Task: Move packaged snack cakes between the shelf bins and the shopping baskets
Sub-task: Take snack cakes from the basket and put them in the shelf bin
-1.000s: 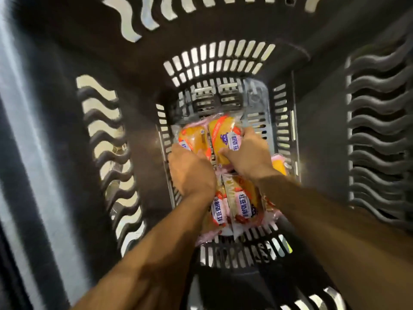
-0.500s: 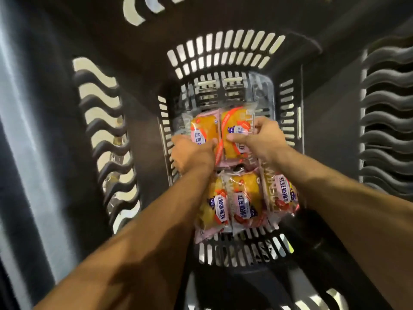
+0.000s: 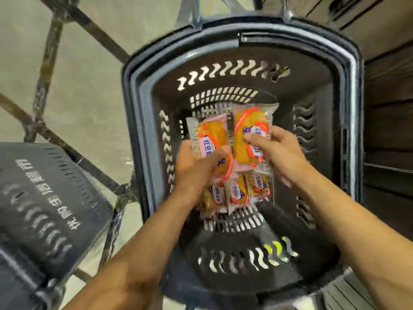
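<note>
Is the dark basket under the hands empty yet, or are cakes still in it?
Not empty. Three packaged cakes lie on the basket floor, below the one held in each hand: left hand, right hand.

My two bare arms.
No sleeves, watch or rings on my left hand (image 3: 196,166) or right hand (image 3: 277,153).

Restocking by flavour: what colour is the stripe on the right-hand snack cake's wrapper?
Orange-red, curving across the clear-wrapped golden snack cake held by the right hand; head view.
</note>
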